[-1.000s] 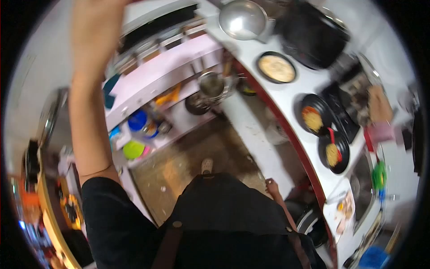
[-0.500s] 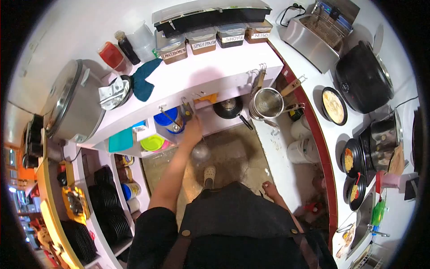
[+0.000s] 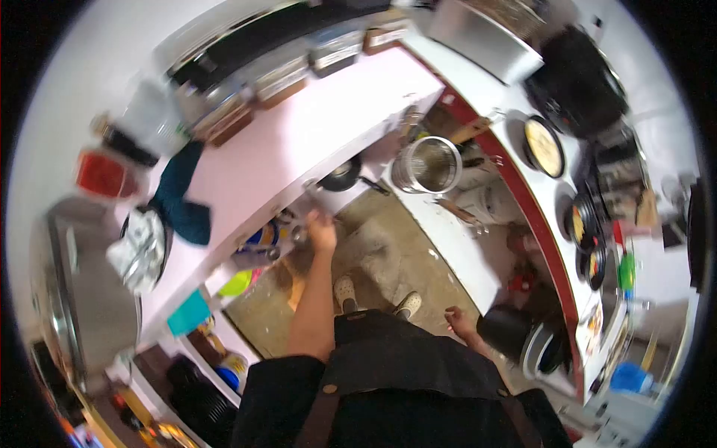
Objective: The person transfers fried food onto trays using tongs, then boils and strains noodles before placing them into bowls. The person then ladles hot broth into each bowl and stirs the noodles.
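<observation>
My left hand is raised to the front edge of the white counter, where ladles hang from hooks. A metal ladle bowl shows just left of its fingers, with another ladle further left. Motion smears the fingers, so their grip is unclear. My right hand hangs low at my side, fingers curled in with nothing seen in them. Behind the left hand, a black frying pan rests on the lower shelf.
Strainer baskets hang at the corner. A teal cloth and labelled tubs sit on the counter. On the right counter stand a bowl and a black cooker. A dark bin stands low at right.
The view has swung and tilted. A round ladle bowl that hung below my left hand is no longer seen there; the hand is now close to the counter's edge. The right hand stays low.
</observation>
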Demonstrator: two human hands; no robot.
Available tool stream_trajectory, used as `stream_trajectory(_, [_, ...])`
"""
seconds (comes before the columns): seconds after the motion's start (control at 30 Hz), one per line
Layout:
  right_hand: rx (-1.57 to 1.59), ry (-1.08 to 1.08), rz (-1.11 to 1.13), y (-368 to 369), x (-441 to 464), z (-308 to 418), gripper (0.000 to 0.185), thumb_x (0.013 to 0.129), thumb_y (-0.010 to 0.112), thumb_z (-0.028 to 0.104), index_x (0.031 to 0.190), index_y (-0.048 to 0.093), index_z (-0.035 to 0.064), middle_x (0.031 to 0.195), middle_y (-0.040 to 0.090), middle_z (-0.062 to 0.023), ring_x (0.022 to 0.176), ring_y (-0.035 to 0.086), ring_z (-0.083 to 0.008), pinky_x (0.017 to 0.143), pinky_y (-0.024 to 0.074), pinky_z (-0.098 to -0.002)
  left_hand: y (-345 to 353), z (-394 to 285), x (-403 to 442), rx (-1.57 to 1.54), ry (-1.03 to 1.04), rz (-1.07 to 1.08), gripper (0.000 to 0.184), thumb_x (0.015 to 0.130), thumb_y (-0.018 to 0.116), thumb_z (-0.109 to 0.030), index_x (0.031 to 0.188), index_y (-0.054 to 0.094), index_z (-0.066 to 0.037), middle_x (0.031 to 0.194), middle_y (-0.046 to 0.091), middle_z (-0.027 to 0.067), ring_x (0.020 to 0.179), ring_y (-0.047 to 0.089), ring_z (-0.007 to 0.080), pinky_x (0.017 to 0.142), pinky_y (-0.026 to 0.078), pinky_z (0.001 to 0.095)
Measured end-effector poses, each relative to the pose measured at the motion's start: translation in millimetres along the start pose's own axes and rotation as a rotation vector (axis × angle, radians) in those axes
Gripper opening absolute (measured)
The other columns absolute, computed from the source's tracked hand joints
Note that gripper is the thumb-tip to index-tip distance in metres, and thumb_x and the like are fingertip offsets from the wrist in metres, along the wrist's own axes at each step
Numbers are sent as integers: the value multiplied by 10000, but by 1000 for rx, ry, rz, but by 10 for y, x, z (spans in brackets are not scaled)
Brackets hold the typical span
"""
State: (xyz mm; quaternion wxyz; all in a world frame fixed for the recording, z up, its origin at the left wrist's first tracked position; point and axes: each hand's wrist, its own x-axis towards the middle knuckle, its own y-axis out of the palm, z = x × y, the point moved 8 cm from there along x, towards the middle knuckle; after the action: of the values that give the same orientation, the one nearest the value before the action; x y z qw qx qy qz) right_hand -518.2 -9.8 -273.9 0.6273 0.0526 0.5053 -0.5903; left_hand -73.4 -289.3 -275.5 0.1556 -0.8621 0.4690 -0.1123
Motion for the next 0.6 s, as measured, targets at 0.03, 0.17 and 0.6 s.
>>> stream_trajectory(0.03, [37, 3, -34, -120, -46, 5, 302, 860, 563, 202, 1126, 522, 64, 720, 540, -39, 577, 540, -138, 550, 483, -295, 12, 388, -85, -21, -69, -141, 339, 774, 665, -196, 1016, 516, -10, 1122, 543, 142, 1057, 503, 276, 923, 383, 386])
stream_trajectory(0.17, [789, -308, -253, -980, -124, -11, 311, 839, 530, 170, 1120, 505, 40, 773, 481, -22, 692, 523, -148, 623, 498, -328, -526, 145, -94, 350, 180, -641, 419, 746, 685, -180, 1054, 490, 27, 970, 569, 163, 797, 554, 268, 632, 469, 419])
stream_trajectory(0.6, [1692, -464, -738, -3726, -206, 676, 439, 919, 453, 258, 1240, 358, -26, 1129, 473, -220, 1003, 531, -340, 807, 537, -448, -485, -70, -246, 93, -310, -78, 255, 880, 529, -249, 896, 639, -20, 804, 641, 127, 700, 645, 258, 532, 520, 344])
